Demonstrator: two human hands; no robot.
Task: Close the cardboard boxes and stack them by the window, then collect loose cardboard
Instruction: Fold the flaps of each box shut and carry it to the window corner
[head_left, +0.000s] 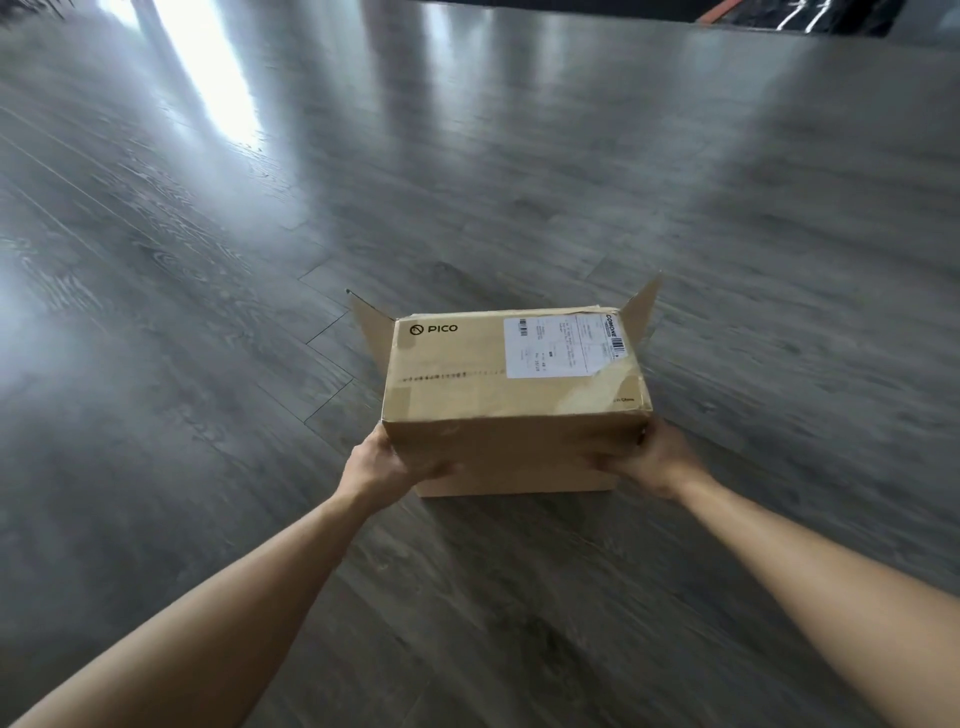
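Person holds one cardboard box (514, 384) out in front with both arms stretched, above a grey wood floor (208, 260). Whether the box bottom touches the floor can't be told; it looks lifted.

Left hand (387, 462) grips the near left corner, fingers curled onto the near face. Right hand (652, 457) grips the near right corner the same way. Both hands are wrapped on the box, neither spare.

The box's long axis runs left to right across the body, hands at either end of the near side, so it sits square between them, neither hand nearer. Top faces up with a white shipping label (563, 345) toward the right and a printed logo at the left. Two small flaps (371, 322) stick up at the far corners, so the far side looks not fully closed.

Bright glare on the floor at far left suggests the window lies that way; probably a carry toward it next. No stack or loose cardboard in view.
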